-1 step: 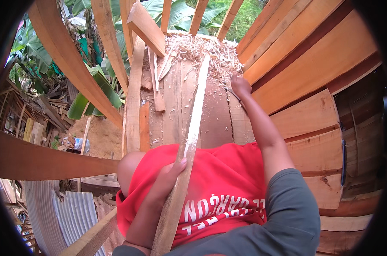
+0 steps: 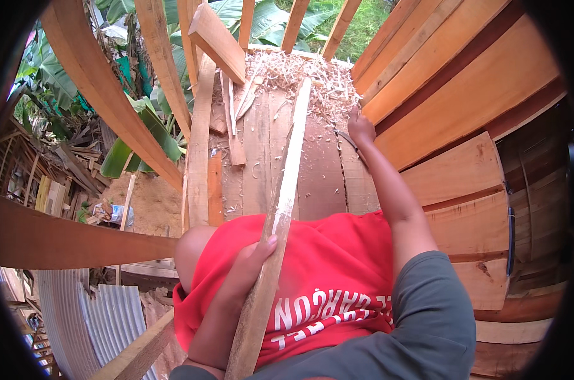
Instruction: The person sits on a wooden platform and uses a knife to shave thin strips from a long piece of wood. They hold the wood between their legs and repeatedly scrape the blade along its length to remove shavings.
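A long wooden strip (image 2: 289,171) slants from my lap up toward the pile of shavings, its upper part freshly pared pale and its lower part still brown and rough. My left hand (image 2: 254,258) is wrapped round its lower part, thumb on top. Well away from the strip, my right hand (image 2: 361,128) is low at the foot of the plank wall, beside the shavings. Its fingers look curled, and whatever they may hold is hidden. A thin, dark curved blade (image 2: 348,138) lies by that wrist; its other end passes behind the forearm.
Curly wood shavings (image 2: 299,69) heap at the far end of the plank floor (image 2: 255,183). A wooden block (image 2: 217,44) and thin offcuts (image 2: 231,120) are at the left. Upright slats (image 2: 160,69) line the left side, a plank wall (image 2: 464,82) the right. Red cloth (image 2: 338,253) covers my lap.
My right hand has shifted very slightly to the right along the foot of the wall. The left hand and the strip have barely moved.
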The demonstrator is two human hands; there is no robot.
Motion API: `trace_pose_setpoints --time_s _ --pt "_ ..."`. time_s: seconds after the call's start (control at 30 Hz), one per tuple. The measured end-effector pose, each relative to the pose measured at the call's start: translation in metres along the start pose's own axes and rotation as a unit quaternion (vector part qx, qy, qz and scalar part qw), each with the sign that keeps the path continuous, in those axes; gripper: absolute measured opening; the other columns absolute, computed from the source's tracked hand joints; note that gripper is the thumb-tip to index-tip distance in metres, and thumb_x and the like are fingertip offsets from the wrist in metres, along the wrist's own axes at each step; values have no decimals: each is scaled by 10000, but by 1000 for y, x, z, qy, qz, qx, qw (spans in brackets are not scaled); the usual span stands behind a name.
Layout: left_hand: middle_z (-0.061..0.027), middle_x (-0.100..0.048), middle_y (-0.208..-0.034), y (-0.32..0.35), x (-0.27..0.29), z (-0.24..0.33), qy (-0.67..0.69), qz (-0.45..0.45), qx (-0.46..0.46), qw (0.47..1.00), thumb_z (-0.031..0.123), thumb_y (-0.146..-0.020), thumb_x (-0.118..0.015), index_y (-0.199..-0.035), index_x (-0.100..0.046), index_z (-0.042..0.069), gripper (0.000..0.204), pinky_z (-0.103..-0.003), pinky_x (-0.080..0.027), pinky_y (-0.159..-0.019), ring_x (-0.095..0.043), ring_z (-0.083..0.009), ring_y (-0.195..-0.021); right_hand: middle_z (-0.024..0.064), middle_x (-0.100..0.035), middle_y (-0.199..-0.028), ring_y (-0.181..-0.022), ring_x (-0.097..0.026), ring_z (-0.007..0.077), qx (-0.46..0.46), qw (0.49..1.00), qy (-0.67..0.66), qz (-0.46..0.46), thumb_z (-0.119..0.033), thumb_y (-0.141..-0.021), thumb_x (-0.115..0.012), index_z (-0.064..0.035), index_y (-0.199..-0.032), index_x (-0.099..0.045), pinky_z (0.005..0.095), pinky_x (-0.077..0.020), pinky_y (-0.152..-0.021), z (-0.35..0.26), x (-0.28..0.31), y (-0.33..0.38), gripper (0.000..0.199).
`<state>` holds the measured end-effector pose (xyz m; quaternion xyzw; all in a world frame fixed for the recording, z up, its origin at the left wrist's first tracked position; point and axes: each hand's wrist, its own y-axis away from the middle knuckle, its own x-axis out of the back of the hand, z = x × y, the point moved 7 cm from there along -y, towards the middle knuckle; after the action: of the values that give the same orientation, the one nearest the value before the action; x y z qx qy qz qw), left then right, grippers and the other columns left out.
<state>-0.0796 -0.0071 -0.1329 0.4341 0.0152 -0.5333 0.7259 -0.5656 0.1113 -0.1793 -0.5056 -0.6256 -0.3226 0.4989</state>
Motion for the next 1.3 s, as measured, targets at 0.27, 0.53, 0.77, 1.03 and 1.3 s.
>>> trace_pose_setpoints --time_s 0.27,0.53,0.77,1.03,1.3 --pt "-23 -563 -692 1 0 0 60 13 17 998 459 -981 -581 -1066 -578 66 402 -231 -437 -379 -543 -117 -456 169 -641 -906 -844 -615 361 287 899 -196 -268 16 -888 -624 -12 -1070 -620 436 -498 -775 19 -68 141 184" --pt "-36 -558 -691 -1 -5 3 52 21 -3 998 456 -986 -573 -1069 -579 57 407 -239 -430 -372 -545 -131 -456 182 -663 -964 -911 -640 383 351 902 -120 -221 -42 -854 -694 -16 -1018 -694 453 -505 -793 7 -90 144 166" --pt "-39 -552 -690 -2 1 -3 53 50 8 997 461 -981 -572 -1085 -582 49 425 -242 -422 -367 -544 -138 -458 227 -662 -967 -916 -640 414 305 938 -165 -11 -55 -903 -650 8 -1078 -645 453 -506 -792 -18 -55 86 186" --pt "-42 -568 -669 -6 -3 1 36 56 12 998 470 -980 -578 -1017 -579 45 426 -245 -450 -407 -561 -132 -466 157 -623 -923 -890 -642 381 433 891 -52 -130 -95 -910 -648 -54 -1124 -605 480 -514 -762 -65 -111 155 222" --pt "-37 -538 -671 -6 -8 1 24 47 17 998 476 -984 -553 -1041 -571 51 429 -245 -425 -387 -533 -135 -448 184 -659 -1041 -953 -626 389 351 936 -11 21 -153 -928 -636 -19 -1187 -585 488 -498 -870 -17 -91 117 296"
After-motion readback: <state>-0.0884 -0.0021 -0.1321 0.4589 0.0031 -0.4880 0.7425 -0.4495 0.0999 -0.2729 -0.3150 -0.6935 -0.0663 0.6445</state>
